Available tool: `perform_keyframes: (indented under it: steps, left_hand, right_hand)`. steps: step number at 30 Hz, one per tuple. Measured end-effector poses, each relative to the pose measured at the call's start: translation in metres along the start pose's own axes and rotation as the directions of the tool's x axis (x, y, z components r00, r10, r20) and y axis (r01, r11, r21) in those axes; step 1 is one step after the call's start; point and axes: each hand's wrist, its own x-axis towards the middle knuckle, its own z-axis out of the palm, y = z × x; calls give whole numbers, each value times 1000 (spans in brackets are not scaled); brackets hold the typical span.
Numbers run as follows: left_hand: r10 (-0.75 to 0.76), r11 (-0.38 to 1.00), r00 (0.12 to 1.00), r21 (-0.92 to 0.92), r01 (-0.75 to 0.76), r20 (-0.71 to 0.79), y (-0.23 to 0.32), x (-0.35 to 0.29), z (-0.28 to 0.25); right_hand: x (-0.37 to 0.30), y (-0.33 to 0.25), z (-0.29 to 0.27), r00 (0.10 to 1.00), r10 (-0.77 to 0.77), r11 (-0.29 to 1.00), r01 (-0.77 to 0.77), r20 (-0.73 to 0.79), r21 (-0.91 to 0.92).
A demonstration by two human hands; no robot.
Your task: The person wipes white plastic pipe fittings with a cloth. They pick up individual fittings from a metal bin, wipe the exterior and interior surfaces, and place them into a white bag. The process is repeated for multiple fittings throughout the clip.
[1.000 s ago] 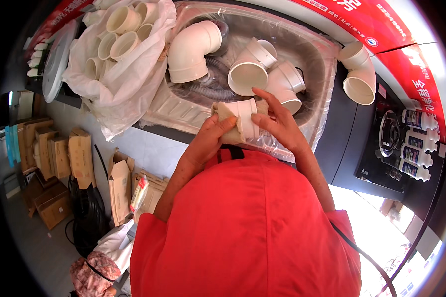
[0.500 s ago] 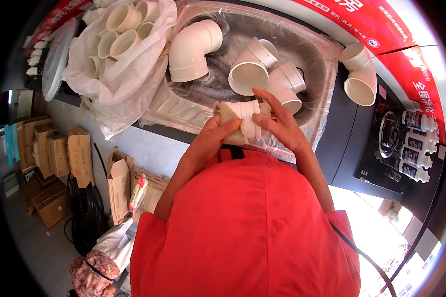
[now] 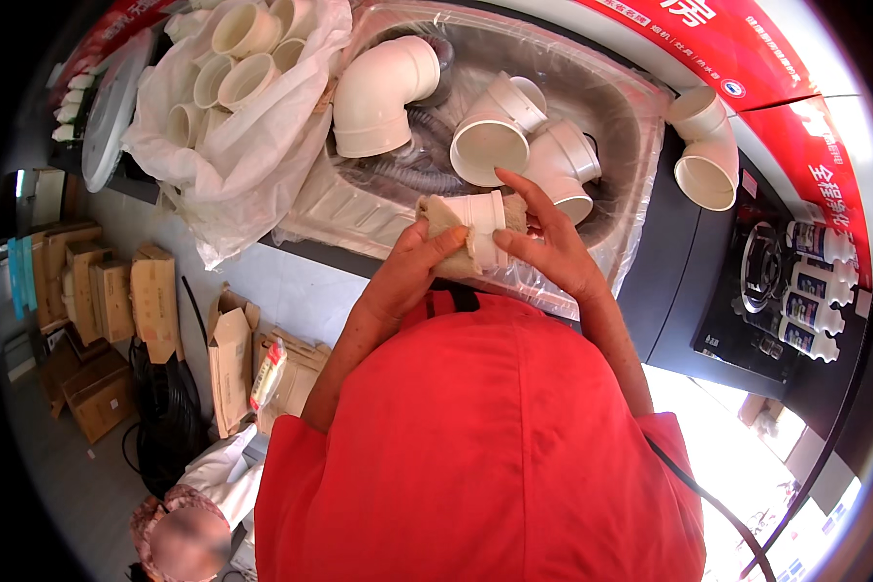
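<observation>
In front of my chest, a white plastic pipe fitting (image 3: pixel 483 215) lies crosswise between my hands, above the sink's near rim. My left hand (image 3: pixel 409 267) presses a tan cloth (image 3: pixel 440 217) round the fitting's left end, thumb on top. With its thumb against the fitting's ribbed right part, my right hand (image 3: pixel 561 250) steadies that end; its index finger is raised and some cloth shows behind it. Beyond my hands, a white elbow pipe (image 3: pixel 378 102), a branched pipe fitting (image 3: pixel 490 145) and another fitting (image 3: pixel 558 165) rest in the sink.
The film-covered steel sink (image 3: pixel 640 145) also holds a clear flexible hose. On the left, a white plastic bag (image 3: pixel 252 145) is full of pipe fittings. Another elbow pipe (image 3: pixel 705 160) stands on the dark counter, near a black hob (image 3: pixel 747 330) with bottles. A person (image 3: pixel 189 538) is low on the left beside cardboard boxes.
My hands keep nearly the same hold on the fitting and cloth, with only small finger shifts. The person at lower left has turned their head. The whole view has shifted slightly.
</observation>
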Motion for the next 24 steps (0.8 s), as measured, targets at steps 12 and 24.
perform_keyframes:
  steps: [12, 24]
  left_hand:
    - [13, 999, 1000, -43, -13, 9, -3, 5, -5]
    - [-7, 995, 1000, 97, 8, -7, 0, 1, 3]
  right_hand:
    - [-2, 2, 2, 991, -130, 990, 131, 16, -61]
    - [-1, 6, 1, 999, 27, 997, -24, -39, 75]
